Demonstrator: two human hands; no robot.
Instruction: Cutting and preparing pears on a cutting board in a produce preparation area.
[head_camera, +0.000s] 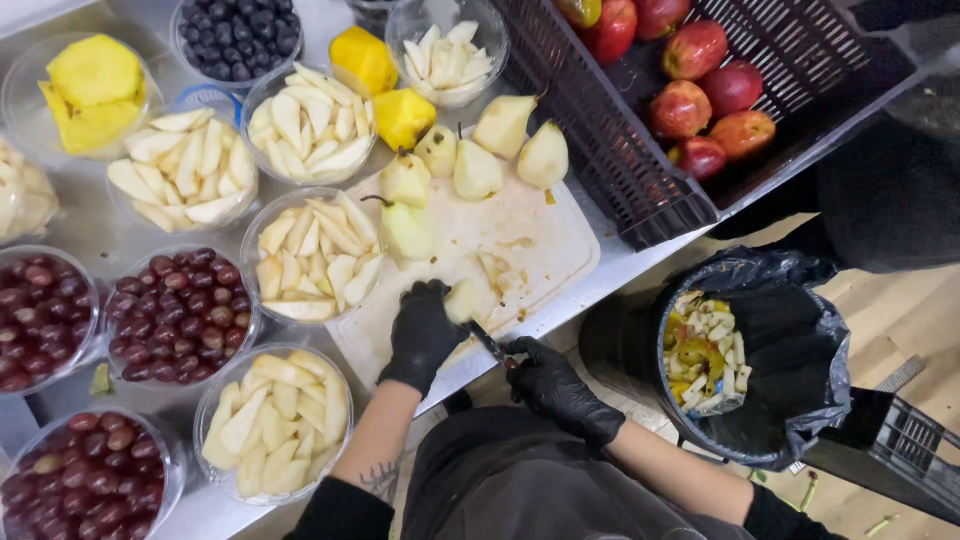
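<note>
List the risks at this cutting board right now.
1. The left hand holds a pear piece right against the knife in the right hand; a slip could cut the gloved fingers.
2. The cutting happens at the cutting board edge, so pieces might drop off the table.
3. Peeled pears lie loose near the crate and may roll.

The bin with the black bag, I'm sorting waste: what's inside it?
Inside the bin lies a heap of fruit scraps: pale cores and bits of yellow and green peel. The black liner's folds cover the far side, and whatever lies beneath the heap is hidden.
</note>
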